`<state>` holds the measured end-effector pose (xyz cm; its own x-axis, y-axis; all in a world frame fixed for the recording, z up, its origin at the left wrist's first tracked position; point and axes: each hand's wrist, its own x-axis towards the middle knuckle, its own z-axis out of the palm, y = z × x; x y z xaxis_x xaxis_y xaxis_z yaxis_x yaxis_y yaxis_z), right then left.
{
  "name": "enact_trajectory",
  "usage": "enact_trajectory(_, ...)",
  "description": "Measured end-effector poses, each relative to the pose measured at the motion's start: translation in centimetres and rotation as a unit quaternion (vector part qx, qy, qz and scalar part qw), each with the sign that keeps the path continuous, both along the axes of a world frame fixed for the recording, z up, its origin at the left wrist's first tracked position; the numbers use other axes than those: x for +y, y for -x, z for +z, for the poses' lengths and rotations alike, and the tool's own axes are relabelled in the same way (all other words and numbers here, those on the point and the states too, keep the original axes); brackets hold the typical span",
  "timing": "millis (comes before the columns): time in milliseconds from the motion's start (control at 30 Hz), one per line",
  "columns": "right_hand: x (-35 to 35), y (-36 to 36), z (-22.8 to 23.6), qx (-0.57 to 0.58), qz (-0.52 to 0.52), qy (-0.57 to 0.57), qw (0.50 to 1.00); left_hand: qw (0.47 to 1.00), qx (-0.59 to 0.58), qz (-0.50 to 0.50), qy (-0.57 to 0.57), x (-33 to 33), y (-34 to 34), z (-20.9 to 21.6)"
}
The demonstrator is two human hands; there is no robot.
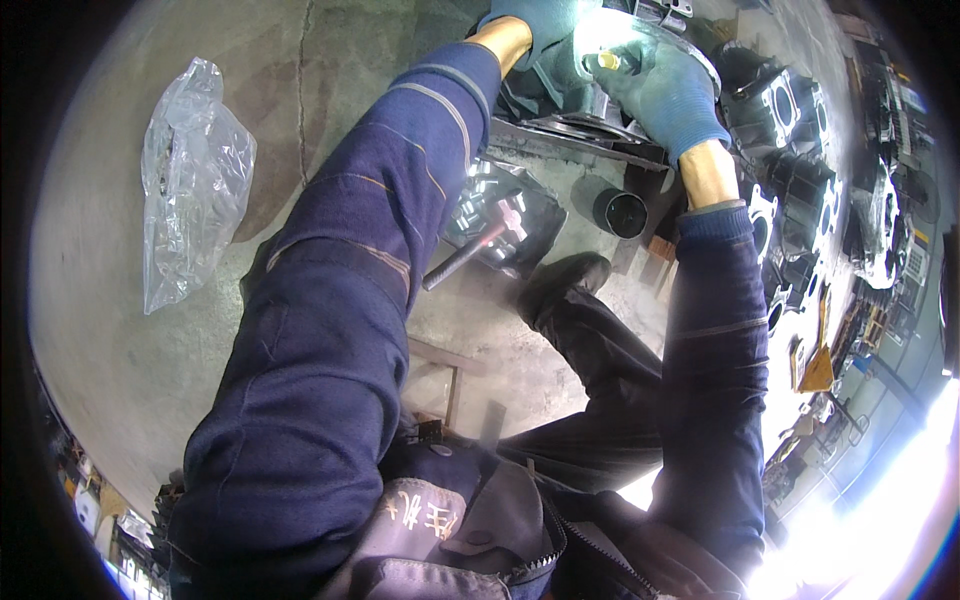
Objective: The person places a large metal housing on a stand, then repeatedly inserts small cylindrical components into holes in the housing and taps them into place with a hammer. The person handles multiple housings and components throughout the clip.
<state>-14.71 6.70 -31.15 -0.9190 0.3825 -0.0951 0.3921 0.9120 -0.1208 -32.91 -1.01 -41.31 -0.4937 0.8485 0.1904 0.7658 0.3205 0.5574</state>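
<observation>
My left hand (545,30), in a blue glove, reaches to the far side of a grey metal casting (580,92) at the top of the view. Its fingers are lost in glare and past the frame edge. On the casting's right part lies my right hand (672,98), also gloved in blue, its fingers bent toward a small yellow piece (608,61). The piece sits at the fingertips, and bright light blurs its outline. A round rim of the casting shows behind the right hand. The casting rests on a dark metal support (590,145).
Below the casting, a hammer (490,240) lies across a clear plastic bag of metal parts (535,215). Nearby stands a black cylinder (625,213). A crumpled plastic bag (190,180) is on the floor at left. Several castings (770,105) line the right side. My shoe (565,285) is close to the bag.
</observation>
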Motion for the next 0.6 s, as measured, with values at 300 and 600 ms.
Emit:
enact_trajectory(300, -0.6, 0.6, 0.1, -0.018, 0.018, -0.033, 0.999, 0.998, -0.050, 0.027, -0.007, -0.5, -0.5, 0.9)
enact_trajectory(600, -1.1, 0.4, 0.1, 0.006, 0.009, -0.027, 1.000, 1.000, -0.016, 0.012, -0.002, 0.3, 0.1, -0.3)
